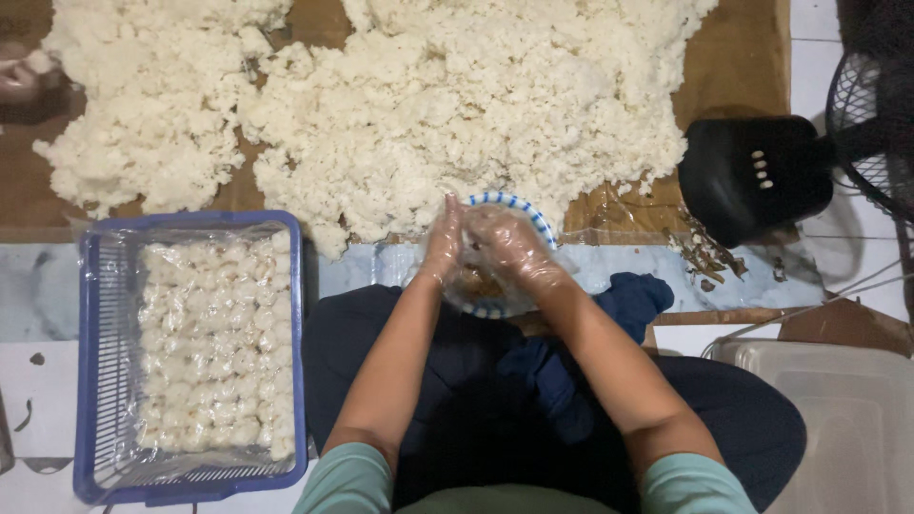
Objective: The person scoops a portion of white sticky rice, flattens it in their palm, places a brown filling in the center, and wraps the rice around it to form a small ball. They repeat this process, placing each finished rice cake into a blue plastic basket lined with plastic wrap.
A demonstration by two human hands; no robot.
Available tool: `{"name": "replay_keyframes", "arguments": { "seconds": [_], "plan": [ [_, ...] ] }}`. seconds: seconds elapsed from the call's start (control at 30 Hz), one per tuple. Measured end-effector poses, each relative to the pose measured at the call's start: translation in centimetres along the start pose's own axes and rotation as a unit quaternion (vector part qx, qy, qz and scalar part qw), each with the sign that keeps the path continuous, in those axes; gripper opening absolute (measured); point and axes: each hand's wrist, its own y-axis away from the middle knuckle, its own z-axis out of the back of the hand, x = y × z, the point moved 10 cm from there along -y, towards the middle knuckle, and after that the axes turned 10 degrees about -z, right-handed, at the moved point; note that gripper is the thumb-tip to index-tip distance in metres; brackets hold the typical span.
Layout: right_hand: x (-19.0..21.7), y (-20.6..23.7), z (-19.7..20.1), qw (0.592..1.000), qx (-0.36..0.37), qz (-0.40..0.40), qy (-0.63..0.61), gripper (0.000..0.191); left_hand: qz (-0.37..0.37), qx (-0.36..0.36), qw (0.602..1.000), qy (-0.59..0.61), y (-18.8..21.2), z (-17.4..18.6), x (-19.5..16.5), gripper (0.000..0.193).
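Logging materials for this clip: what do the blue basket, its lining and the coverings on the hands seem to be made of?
Blue basket: rigid moulded plastic, judging by its slotted walls.
Lining: thin clear plastic film, creased and glossy.
Left hand and right hand: loose transparent plastic gloves, probably disposable, wrinkled and shiny.

A pale tiled floor [809, 57] under dim light carries a brown mat [738, 57], with a black electric fan [762, 171] at its right edge.

bowl [519, 211] mostly hidden behind hands [481, 243], fan [871, 124] cut off right
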Motion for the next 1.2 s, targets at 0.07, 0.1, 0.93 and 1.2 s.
{"name": "replay_keyframes", "arguments": {
  "seconds": [0.07, 0.1, 0.93, 1.2],
  "plan": [
    [-0.6, -0.3, -1.7, 1.000, 0.012, -0.016, -0.013, 0.038, 0.028, -0.056, 0.998, -0.006, -0.2, 1.5, 1.3, 0.075],
    [-0.5, -0.4, -2.2, 1.000, 0.011, -0.007, 0.011, 0.041, 0.041, -0.085, 0.996, -0.009, -0.2, 2.3, 1.9, 0.071],
    [-21.3, 3.4, 1.7, 0.971, -0.090, -0.140, 0.170, 0.044, 0.055, -0.129, 0.985, 0.105, 1.3, 0.9, -0.2, 0.033],
    [-21.3, 1.4, 8.7, 0.958, -0.234, -0.157, 0.046, 0.020, 0.031, -0.094, 0.990, 0.103, 1.2, 0.7, -0.2, 0.041]
  ]
}}
